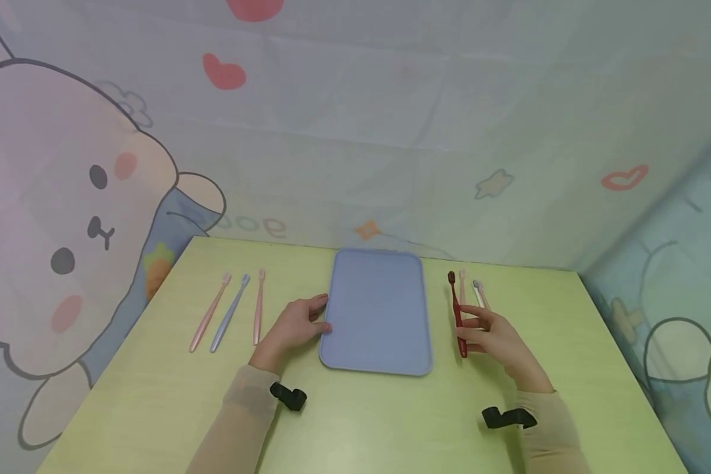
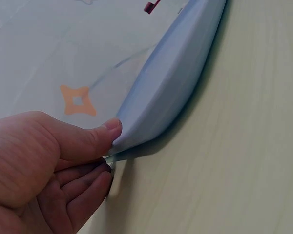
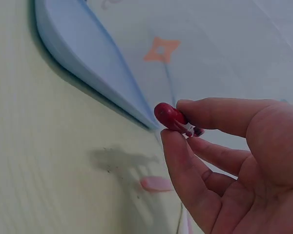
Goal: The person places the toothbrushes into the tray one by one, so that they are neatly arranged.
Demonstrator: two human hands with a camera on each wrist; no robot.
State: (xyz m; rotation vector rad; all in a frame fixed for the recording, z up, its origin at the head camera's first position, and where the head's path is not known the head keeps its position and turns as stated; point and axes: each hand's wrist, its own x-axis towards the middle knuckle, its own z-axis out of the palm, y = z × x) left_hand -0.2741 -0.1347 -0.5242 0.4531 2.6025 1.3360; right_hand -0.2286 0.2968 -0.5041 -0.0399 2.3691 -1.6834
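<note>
R hand [image 1: 498,339]: grip closed on the red toothbrush [image 1: 457,309], pinched near its butt end betw. thumb and fingers; R wrist view shows that end [image 3: 172,117] raised clear of the worktop [image 1: 361,421]. Brush runs lower centre-right to upper in head view, bristle head at far end. L hand [image 1: 293,326]: thumb on top of the near-left edge of the blue tray [image 1: 379,309], fingers tucked under the rim – grip on tray [image 2: 176,83], corner looks slightly lifted in L wrist view.

Outward: two pale toothbrushes [image 1: 471,289] just right of the red one, on worktop. Left of frame: three more in a row – pink [image 1: 209,313], blue [image 1: 230,313], pink [image 1: 259,306], untouched.

Progress (judgement): early. Tray surface bare, nothing on it yet; one brush in hand, five left lying. Cartoon backdrop [image 1: 65,217] behind.
</note>
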